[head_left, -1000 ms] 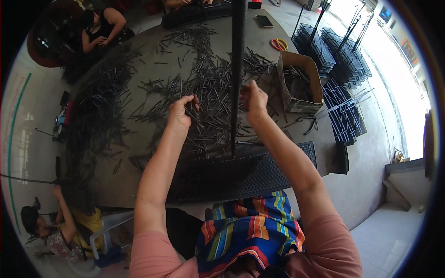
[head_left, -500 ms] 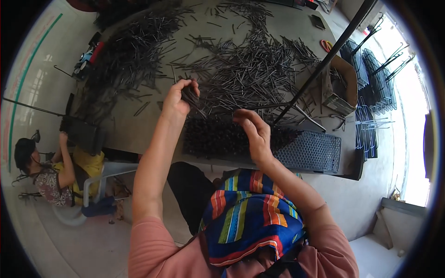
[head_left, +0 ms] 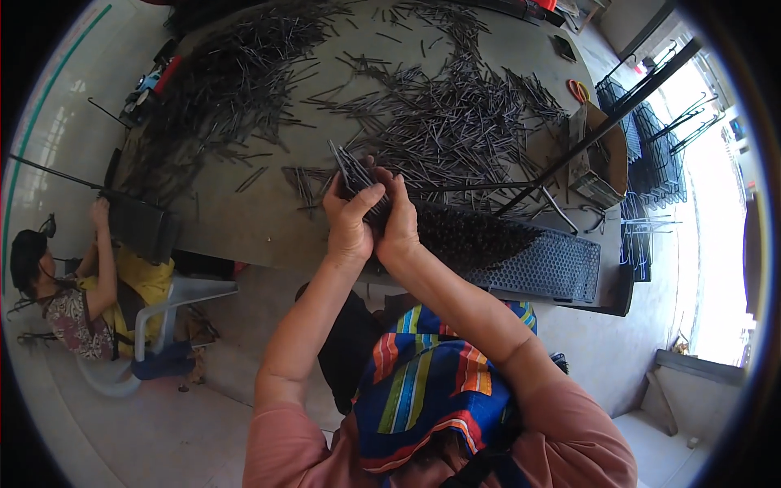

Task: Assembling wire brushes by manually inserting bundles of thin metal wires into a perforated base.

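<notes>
Along the left edge, a co-worker (head_left: 77,317) in a patterned top sits on a pale plastic armchair (head_left: 183,289), beyond which a dense heap of thin dark rods (head_left: 236,89) spreads over the tabletop (head_left: 232,232). Near the middle of the tabletop's near side, the left hand (head_left: 351,221) and right hand (head_left: 401,221) meet with wrists close together, fingers curled inward and partly closed around a bundle of rods (head_left: 354,172); the bundle's long axis slants up from the palms toward the far left, its tips standing clear of the fingers. Just beyond and to the right lies a looser rod pile (head_left: 464,122). To the right of the hands, a perforated black tray (head_left: 557,264) stretches lengthwise rightward, dark pieces crowding its left part and bare holes showing at its right end; the right hand is the nearer one, while the tray's left end is hidden. Farther right, a dark pole (head_left: 602,130) crosses before an open cardboard box (head_left: 584,175), with stacked wire racks (head_left: 661,142) beyond.
</notes>
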`<action>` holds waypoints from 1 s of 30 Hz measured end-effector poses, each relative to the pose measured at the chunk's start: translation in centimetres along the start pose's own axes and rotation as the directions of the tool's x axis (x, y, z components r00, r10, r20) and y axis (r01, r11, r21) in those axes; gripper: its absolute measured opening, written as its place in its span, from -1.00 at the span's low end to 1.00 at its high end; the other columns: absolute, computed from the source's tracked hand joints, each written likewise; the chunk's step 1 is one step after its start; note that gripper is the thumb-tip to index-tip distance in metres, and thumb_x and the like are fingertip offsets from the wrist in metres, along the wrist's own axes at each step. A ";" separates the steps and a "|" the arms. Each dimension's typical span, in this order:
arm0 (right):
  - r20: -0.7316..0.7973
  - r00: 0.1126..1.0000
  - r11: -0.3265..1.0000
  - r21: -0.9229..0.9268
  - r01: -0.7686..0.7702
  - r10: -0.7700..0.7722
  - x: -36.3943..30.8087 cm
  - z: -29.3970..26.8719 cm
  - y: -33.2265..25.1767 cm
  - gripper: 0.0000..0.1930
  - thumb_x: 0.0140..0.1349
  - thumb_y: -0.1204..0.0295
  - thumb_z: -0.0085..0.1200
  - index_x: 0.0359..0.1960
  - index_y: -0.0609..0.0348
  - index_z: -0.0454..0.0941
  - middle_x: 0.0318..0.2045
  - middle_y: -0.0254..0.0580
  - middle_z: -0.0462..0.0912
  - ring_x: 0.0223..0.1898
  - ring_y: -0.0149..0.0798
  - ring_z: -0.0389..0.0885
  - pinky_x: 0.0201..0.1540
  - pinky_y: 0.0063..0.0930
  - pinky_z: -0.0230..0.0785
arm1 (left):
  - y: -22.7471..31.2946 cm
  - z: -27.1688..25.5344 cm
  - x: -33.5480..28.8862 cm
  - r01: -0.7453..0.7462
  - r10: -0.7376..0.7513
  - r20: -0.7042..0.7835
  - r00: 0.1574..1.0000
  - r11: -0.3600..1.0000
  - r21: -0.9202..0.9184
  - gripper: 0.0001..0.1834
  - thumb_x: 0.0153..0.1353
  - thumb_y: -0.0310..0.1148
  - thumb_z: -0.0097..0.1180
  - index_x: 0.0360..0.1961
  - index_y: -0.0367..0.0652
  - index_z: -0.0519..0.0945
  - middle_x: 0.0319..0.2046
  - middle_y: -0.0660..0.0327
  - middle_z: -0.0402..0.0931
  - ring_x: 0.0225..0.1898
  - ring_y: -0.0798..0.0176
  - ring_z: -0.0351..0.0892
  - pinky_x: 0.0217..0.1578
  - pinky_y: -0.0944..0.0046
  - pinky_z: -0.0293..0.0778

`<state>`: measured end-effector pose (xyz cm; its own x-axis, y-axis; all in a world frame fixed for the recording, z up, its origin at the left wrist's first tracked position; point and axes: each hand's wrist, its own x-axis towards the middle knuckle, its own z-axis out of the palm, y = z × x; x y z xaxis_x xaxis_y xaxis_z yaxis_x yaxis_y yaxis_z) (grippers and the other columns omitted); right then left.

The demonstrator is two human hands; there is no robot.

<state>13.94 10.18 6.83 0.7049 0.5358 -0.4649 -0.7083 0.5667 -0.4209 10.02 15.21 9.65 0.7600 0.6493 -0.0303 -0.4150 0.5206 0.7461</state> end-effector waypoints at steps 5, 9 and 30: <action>0.055 0.997 0.998 -0.016 -0.061 0.061 1.1 0.3 1.3 -0.58 0.46 0.09 -0.27 0.03 0.11 0.49 -0.01 -0.19 0.58 0.05 -0.22 0.50 0.18 -0.32 0.29 | 0.9 -1.1 -0.1 -0.019 0.014 -0.057 0.998 0.997 -0.080 -0.53 0.01 -0.46 0.28 -0.03 -0.34 0.46 -0.27 0.09 0.57 -0.26 0.19 0.59 -0.09 0.23 0.51; 0.046 0.987 0.986 0.060 -0.158 0.156 0.3 1.7 2.1 -0.56 0.46 0.09 -0.29 0.00 0.16 0.52 -0.04 -0.18 0.59 0.04 -0.23 0.51 0.17 -0.36 0.29 | 1.0 -2.9 -0.5 -0.132 0.141 -0.002 0.990 0.933 0.336 -0.57 0.06 -0.52 0.26 -0.03 -0.32 0.45 -0.26 0.12 0.57 -0.25 0.26 0.58 -0.10 0.28 0.50; 0.569 0.812 0.234 -0.813 0.533 0.127 -12.6 -10.3 -3.9 -0.87 0.19 0.60 0.06 -0.25 0.32 0.60 -0.39 -0.13 0.64 -0.42 -0.35 0.61 -0.37 -0.52 0.43 | -2.9 -23.6 -0.5 -0.054 0.397 -0.178 0.900 0.508 0.859 -0.81 0.12 -0.45 0.27 -0.24 -0.29 0.60 -0.40 0.29 0.58 -0.41 0.43 0.50 -0.34 0.35 0.40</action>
<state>7.43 -5.26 6.29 0.5038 0.8637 0.0122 0.1796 -0.0909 -0.9795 -0.96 26.46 -8.24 0.4300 0.8902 0.1504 0.1779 -0.2469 0.9526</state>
